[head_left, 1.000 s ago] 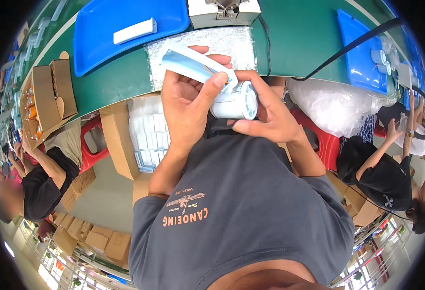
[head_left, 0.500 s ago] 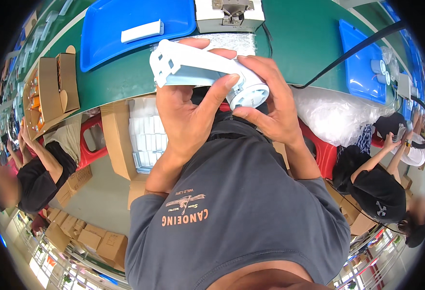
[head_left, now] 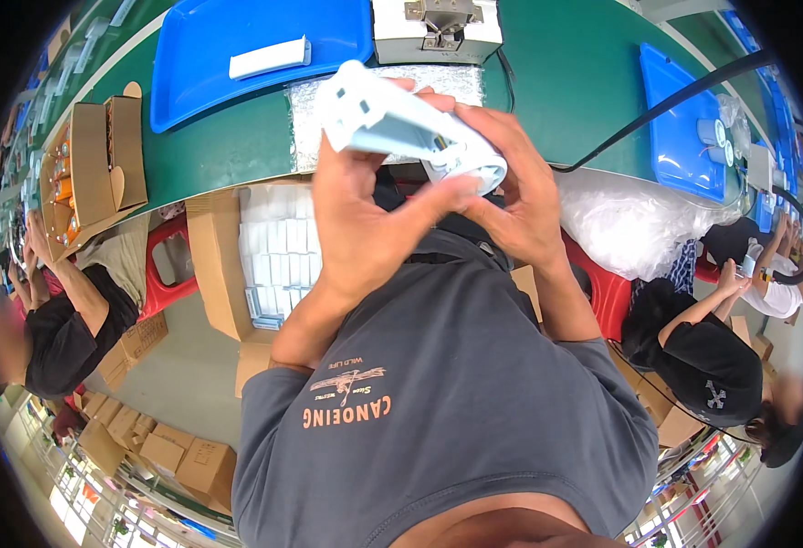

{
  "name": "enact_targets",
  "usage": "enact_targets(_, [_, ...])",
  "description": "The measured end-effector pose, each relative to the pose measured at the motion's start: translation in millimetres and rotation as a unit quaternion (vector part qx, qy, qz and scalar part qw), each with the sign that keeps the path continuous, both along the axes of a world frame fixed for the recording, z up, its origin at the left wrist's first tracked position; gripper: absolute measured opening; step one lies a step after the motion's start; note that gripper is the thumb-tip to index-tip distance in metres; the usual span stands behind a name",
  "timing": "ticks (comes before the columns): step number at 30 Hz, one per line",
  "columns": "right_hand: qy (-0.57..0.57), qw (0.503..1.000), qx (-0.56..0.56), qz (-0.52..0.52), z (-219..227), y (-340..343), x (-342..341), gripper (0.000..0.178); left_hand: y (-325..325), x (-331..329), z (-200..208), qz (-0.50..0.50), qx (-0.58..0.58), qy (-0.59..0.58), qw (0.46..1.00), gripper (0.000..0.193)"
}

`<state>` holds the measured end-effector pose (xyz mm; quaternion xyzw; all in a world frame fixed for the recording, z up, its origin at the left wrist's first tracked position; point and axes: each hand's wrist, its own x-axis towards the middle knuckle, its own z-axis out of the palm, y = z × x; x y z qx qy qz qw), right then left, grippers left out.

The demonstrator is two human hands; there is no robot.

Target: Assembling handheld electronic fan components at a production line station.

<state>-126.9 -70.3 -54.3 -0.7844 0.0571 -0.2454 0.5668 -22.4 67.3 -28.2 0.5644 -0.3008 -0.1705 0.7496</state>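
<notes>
Both my hands hold up a white and pale-blue plastic housing (head_left: 399, 111) over the table's near edge. It has a long hollow arm with small square openings at its left end and a rounded end at the right; motion blurs it slightly. My left hand (head_left: 357, 224) grips it from below and behind, with the thumb reaching toward the round end. My right hand (head_left: 522, 196) is wrapped round that rounded end. Small coloured bits, perhaps wires, show inside the hollow. Some fingertips are hidden behind the housing.
Ahead are a blue tray (head_left: 209, 78) with a white long part (head_left: 270, 59), a metal-topped device (head_left: 438, 41) and bubble wrap (head_left: 305, 128). A carton of pale pieces (head_left: 278, 251) stands below left. Open cardboard box (head_left: 100, 173) left; another blue tray (head_left: 671, 119) right. Co-workers sit both sides.
The housing has tilted and turned in my hands, its left end shifting right and up, so more of its hollow inside shows. My left thumb has moved onto the rounded end.
</notes>
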Motion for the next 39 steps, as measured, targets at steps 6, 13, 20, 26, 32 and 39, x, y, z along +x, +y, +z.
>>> enact_targets(6, [-0.014, 1.0, -0.011, 0.014, -18, -6, 3, 0.078, -4, -4, -15, 0.004, 0.003, 0.021, 1.0, 0.061])
enact_targets(13, [-0.068, 0.998, -0.014, -0.007, -22, 2, 6, 0.079, -7, -12, -11, 0.006, 0.027, 0.006, 1.0, 0.058])
enact_targets(20, [-0.049, 0.989, -0.127, -0.05, -18, -3, 19, 0.076, -11, 2, -17, -0.019, -0.005, 0.078, 0.997, 0.06])
enact_targets(26, [-0.105, 0.968, -0.224, -0.05, 30, -12, 18, 0.047, -9, 16, -11, -0.001, 0.08, 0.026, 0.996, 0.057])
enact_targets(32, [0.007, 0.946, -0.325, 0.004, 54, -23, 35, 0.04, 0, 24, -13, 0.036, 0.169, -0.126, 0.977, 0.056])
enact_targets(39, [0.063, 0.898, -0.433, 0.033, 32, -20, 24, 0.034, 5, 18, -17, 0.087, 0.253, -0.214, 0.939, 0.057])
